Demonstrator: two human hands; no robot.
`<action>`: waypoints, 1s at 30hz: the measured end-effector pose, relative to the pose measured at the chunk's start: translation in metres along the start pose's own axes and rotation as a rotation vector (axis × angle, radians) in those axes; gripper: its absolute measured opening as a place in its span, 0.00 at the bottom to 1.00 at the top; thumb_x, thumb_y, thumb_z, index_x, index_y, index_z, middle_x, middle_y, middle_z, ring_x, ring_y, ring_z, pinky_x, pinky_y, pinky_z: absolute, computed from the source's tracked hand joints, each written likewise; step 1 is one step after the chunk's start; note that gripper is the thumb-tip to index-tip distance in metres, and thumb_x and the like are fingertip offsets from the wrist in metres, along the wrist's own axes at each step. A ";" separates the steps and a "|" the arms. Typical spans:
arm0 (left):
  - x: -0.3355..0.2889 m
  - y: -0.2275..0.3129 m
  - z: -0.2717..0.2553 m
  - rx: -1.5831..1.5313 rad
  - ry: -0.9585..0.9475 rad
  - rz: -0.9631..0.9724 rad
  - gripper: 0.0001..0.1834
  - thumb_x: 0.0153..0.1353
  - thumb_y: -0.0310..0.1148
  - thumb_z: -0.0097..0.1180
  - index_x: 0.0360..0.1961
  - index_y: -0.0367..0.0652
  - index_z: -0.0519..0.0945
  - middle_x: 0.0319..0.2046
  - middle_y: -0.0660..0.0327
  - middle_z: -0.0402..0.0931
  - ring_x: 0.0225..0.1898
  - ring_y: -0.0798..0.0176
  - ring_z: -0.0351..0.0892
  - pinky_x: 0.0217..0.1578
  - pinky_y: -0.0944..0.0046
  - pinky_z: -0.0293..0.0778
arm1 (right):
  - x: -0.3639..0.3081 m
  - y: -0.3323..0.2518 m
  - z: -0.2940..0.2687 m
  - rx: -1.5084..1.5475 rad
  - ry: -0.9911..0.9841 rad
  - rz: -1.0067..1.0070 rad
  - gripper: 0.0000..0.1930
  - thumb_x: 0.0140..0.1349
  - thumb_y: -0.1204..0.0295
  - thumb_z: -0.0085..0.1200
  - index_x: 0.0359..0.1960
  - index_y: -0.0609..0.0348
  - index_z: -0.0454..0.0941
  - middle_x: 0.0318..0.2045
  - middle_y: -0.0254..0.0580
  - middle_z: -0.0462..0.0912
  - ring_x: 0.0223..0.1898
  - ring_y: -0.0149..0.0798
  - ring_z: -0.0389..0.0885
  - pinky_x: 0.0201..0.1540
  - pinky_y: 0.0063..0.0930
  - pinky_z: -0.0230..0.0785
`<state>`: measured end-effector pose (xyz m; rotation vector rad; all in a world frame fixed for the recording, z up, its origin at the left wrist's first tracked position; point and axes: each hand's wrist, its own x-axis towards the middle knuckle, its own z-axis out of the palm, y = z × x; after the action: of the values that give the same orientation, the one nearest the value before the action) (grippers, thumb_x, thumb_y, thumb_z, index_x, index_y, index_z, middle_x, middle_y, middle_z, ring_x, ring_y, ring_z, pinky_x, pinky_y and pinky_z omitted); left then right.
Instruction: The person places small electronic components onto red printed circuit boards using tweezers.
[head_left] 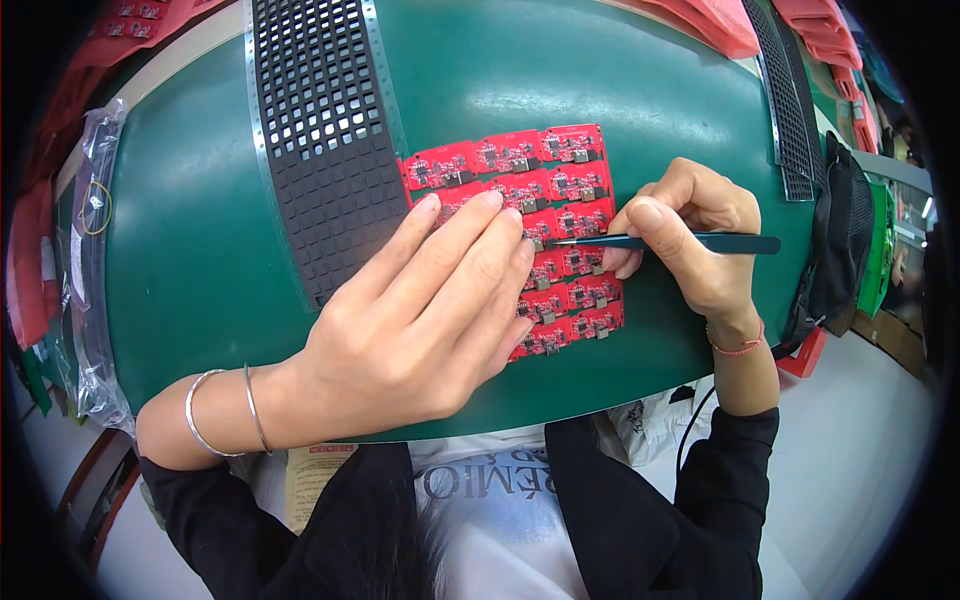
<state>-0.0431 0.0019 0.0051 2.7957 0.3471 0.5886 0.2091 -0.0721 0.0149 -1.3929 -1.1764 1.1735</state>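
Note:
A red panel of several small circuit boards (570,185) lies on the green mat (200,260). My left hand (430,310) rests flat on the panel's left part, fingers stretched out and pressing it down. My right hand (690,235) pinches dark tweezers (670,242) whose tip points left and touches a board near the panel's middle, just beyond my left fingertips. Silver bangles circle my left wrist and a red cord my right wrist.
A black perforated component tray (320,130) lies left of the panel, running to the far edge. Another black tray strip (785,100) sits at the right. Plastic bags (90,250) lie along the left edge, red items at the far corners, a black bag (845,240) at right.

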 end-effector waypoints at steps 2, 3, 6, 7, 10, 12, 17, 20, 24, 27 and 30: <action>0.000 0.000 0.000 0.003 0.001 0.000 0.24 0.56 0.34 0.68 0.50 0.29 0.85 0.52 0.44 0.81 0.56 0.43 0.83 0.58 0.45 0.80 | 0.000 0.001 0.001 -0.004 0.001 -0.004 0.11 0.69 0.75 0.64 0.29 0.67 0.79 0.24 0.41 0.85 0.27 0.33 0.90 0.25 0.21 0.82; 0.000 0.000 -0.001 0.003 -0.001 0.002 0.23 0.56 0.34 0.68 0.50 0.29 0.85 0.52 0.44 0.81 0.56 0.43 0.83 0.58 0.45 0.80 | 0.000 0.000 0.002 -0.011 0.007 -0.008 0.11 0.68 0.75 0.64 0.29 0.67 0.79 0.24 0.41 0.85 0.27 0.33 0.90 0.25 0.21 0.82; 0.001 0.000 -0.001 0.004 -0.001 0.004 0.23 0.56 0.35 0.68 0.50 0.29 0.85 0.52 0.44 0.81 0.56 0.43 0.83 0.59 0.45 0.80 | 0.000 0.000 0.002 -0.022 0.008 -0.013 0.11 0.68 0.75 0.64 0.28 0.67 0.79 0.24 0.41 0.85 0.27 0.32 0.89 0.25 0.21 0.81; 0.001 0.000 -0.001 0.005 -0.001 0.006 0.23 0.56 0.35 0.68 0.49 0.29 0.85 0.52 0.44 0.81 0.56 0.43 0.83 0.59 0.45 0.80 | 0.000 0.001 0.002 -0.021 0.007 -0.013 0.11 0.68 0.75 0.64 0.28 0.67 0.79 0.24 0.41 0.85 0.27 0.32 0.89 0.25 0.21 0.81; 0.000 -0.001 0.000 0.005 0.000 0.006 0.24 0.55 0.35 0.68 0.49 0.29 0.85 0.52 0.44 0.81 0.56 0.43 0.83 0.59 0.45 0.79 | 0.000 0.001 0.002 -0.042 0.003 -0.022 0.10 0.68 0.76 0.64 0.28 0.67 0.79 0.24 0.41 0.85 0.27 0.32 0.89 0.25 0.21 0.81; 0.000 -0.001 0.000 0.006 0.001 0.007 0.24 0.55 0.35 0.68 0.49 0.28 0.85 0.52 0.44 0.81 0.56 0.43 0.83 0.59 0.45 0.79 | 0.000 0.001 0.002 -0.040 0.002 -0.027 0.10 0.68 0.76 0.64 0.28 0.67 0.79 0.24 0.41 0.85 0.27 0.32 0.89 0.25 0.20 0.81; 0.000 -0.001 0.001 0.001 0.004 0.002 0.24 0.55 0.35 0.68 0.49 0.28 0.85 0.52 0.44 0.81 0.56 0.43 0.83 0.59 0.45 0.80 | 0.000 0.002 0.002 -0.040 -0.003 -0.039 0.10 0.68 0.76 0.64 0.29 0.67 0.79 0.24 0.41 0.85 0.27 0.32 0.89 0.25 0.20 0.81; 0.000 0.000 0.001 0.006 0.010 0.001 0.24 0.54 0.35 0.68 0.49 0.28 0.85 0.52 0.44 0.81 0.56 0.43 0.83 0.58 0.45 0.80 | -0.001 0.002 0.001 -0.036 0.001 -0.044 0.09 0.68 0.77 0.64 0.29 0.67 0.80 0.24 0.41 0.85 0.26 0.32 0.89 0.25 0.20 0.81; 0.000 -0.001 0.001 0.000 0.014 0.000 0.24 0.54 0.35 0.69 0.49 0.28 0.85 0.52 0.44 0.81 0.56 0.43 0.83 0.58 0.46 0.80 | -0.001 0.001 0.002 -0.019 0.016 -0.030 0.09 0.68 0.76 0.64 0.30 0.67 0.80 0.24 0.41 0.85 0.26 0.32 0.89 0.25 0.20 0.81; 0.000 0.000 0.002 0.008 0.016 0.002 0.24 0.53 0.35 0.69 0.49 0.28 0.85 0.52 0.44 0.81 0.56 0.43 0.83 0.58 0.46 0.80 | 0.000 0.001 0.004 -0.016 0.014 -0.031 0.10 0.68 0.76 0.65 0.29 0.67 0.79 0.23 0.40 0.84 0.26 0.31 0.88 0.24 0.20 0.80; 0.000 0.000 0.002 0.019 0.015 0.006 0.25 0.53 0.35 0.69 0.49 0.28 0.85 0.52 0.44 0.81 0.56 0.44 0.83 0.58 0.46 0.80 | 0.001 0.001 0.003 -0.073 0.002 -0.045 0.10 0.68 0.75 0.65 0.29 0.66 0.79 0.23 0.40 0.84 0.26 0.31 0.88 0.24 0.19 0.79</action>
<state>-0.0423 0.0015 0.0034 2.8129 0.3489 0.6110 0.2058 -0.0711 0.0135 -1.4144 -1.2540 1.1078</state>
